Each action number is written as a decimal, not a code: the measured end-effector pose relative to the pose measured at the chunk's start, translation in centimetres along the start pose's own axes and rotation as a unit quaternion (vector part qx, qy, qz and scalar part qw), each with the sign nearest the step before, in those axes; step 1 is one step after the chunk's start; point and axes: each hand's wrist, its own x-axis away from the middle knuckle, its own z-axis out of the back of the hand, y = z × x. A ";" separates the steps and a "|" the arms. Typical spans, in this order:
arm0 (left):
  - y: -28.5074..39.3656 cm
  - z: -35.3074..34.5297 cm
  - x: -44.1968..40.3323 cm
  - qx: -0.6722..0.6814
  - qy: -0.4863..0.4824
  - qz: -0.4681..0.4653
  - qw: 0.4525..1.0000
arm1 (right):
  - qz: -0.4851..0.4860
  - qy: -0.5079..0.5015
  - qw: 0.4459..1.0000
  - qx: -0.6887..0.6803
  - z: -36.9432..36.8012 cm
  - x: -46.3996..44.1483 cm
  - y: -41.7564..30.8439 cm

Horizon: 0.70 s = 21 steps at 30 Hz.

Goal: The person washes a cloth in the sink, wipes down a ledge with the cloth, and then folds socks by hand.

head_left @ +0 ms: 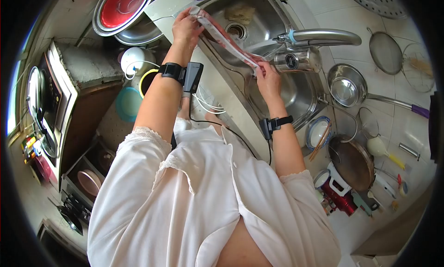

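Stretched between my hands is a long pink-and-white strip (226,41), whitish at its ends; whether it is meat or wrapped plastic I cannot make out. My left hand (186,28) is closed on its upper end, over the counter by the sink's near edge. The lower end is pinched by my right hand (269,79), above the divider and near basin. Beneath the strip lies the steel double sink (259,26), with a yellowish sponge-like piece (239,15) beside the drain. A curved faucet (323,36) reaches past a shiny steel cylinder (298,60) to the right of my right hand.
Along the right wall are a steel saucepan (346,84), a strainer (385,52), a brown pan (351,163) and a bowl with chopsticks (317,130). On the left are a red basin (124,8), a white container (136,58) and a wooden cabinet (95,109).
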 end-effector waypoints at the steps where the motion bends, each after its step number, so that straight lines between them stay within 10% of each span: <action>1: 0.0 -0.2 0.4 0.027 0.010 -0.007 1.000 | 0.000 -0.004 1.000 0.001 -0.4 0.0 0.1; 4: 0.7 -0.9 -0.3 0.033 -0.004 -0.025 0.999 | 0.105 0.099 0.985 0.095 -1.6 0.6 1.7; 13: -1.4 -2.8 -1.0 -0.011 -0.066 -0.067 0.995 | -0.081 0.051 0.993 -0.073 -4.0 1.0 4.5; 17: -1.5 -0.1 -0.4 -0.317 -0.130 0.003 0.940 | -0.035 0.081 0.996 -0.004 -1.8 -1.3 1.2; 21: -5.6 0.7 0.4 -0.564 -0.068 -0.131 0.813 | -0.117 -0.031 0.967 -0.224 -2.6 -6.6 0.0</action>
